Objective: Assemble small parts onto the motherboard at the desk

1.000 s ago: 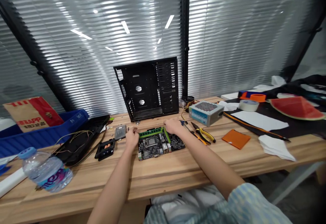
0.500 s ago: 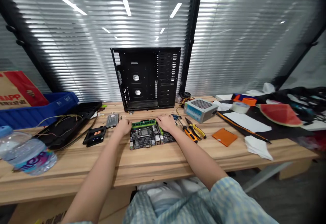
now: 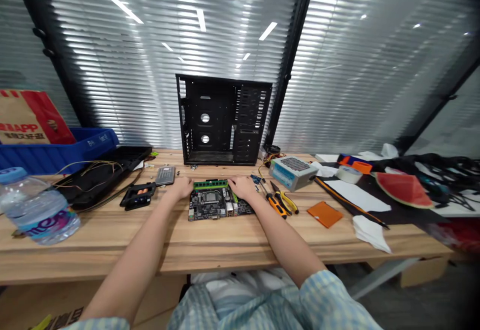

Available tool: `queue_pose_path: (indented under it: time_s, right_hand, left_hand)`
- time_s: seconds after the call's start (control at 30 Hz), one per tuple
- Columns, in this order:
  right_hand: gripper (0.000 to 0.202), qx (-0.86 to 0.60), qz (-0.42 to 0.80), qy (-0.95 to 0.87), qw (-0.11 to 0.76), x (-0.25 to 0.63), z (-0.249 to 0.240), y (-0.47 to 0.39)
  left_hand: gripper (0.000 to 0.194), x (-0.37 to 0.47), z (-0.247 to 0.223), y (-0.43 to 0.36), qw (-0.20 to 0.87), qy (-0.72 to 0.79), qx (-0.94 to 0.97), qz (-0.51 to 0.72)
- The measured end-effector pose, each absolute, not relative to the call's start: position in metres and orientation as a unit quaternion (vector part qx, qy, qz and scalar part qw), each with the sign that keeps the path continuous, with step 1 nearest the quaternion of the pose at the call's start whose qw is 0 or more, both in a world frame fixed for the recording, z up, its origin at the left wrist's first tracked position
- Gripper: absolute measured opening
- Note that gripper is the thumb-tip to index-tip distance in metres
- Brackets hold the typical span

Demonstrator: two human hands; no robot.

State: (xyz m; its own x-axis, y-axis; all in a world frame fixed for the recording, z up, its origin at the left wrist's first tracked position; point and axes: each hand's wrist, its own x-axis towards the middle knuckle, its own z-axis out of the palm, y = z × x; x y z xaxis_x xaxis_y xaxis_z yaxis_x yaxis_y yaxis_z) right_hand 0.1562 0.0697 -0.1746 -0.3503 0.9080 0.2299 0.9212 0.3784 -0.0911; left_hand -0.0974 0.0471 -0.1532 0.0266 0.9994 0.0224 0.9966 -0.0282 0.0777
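A dark motherboard (image 3: 210, 207) lies flat on the wooden table, a green memory stick (image 3: 210, 184) seated along its far edge. The square metal processor socket (image 3: 210, 196) shows in its middle. My left hand (image 3: 183, 188) is closed at the board's far left corner, by one end of the stick. Over the right part of the board, by the other end, my right hand (image 3: 241, 187) rests with its fingers bent down onto it. The undersides of both hands are hidden. Behind the board stands an open black computer case (image 3: 217, 125).
Right of the board lie a screwdriver (image 3: 276, 205), pliers (image 3: 288, 201), a power supply (image 3: 293, 172) and an orange square (image 3: 324, 214). To the left are a drive (image 3: 165, 175), a black bracket (image 3: 138, 196), a water bottle (image 3: 41, 215) and a blue bin (image 3: 90, 142).
The camera view has turned slightly, shifting the scene. Both hands stay at the far edge of the motherboard, which stays in place on the table.
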Motion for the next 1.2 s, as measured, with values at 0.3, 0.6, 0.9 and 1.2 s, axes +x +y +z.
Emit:
queue_pose_path:
  time_s: [0.3,0.6,0.9,1.2]
  right_hand:
    - [0.044,-0.576,-0.021,-0.807,0.13,0.152,-0.175,0.071]
    - [0.045,-0.575,-0.012,-0.809,0.119,0.15,-0.175,0.069]
    - [0.05,-0.592,0.005,-0.799,0.1,0.151,-0.176,0.069]
    - [0.051,-0.592,0.004,-0.8,0.095,0.15,-0.175,0.068]
  left_hand:
    - [0.043,-0.095,-0.154,0.047,0.02,0.695,0.717,0.038]
    - [0.043,-0.099,-0.165,0.058,0.024,0.704,0.71,0.028]
    - [0.037,-0.097,-0.162,0.054,0.013,0.688,0.726,0.009]
    - [0.037,-0.098,-0.166,0.06,0.008,0.686,0.728,0.012]
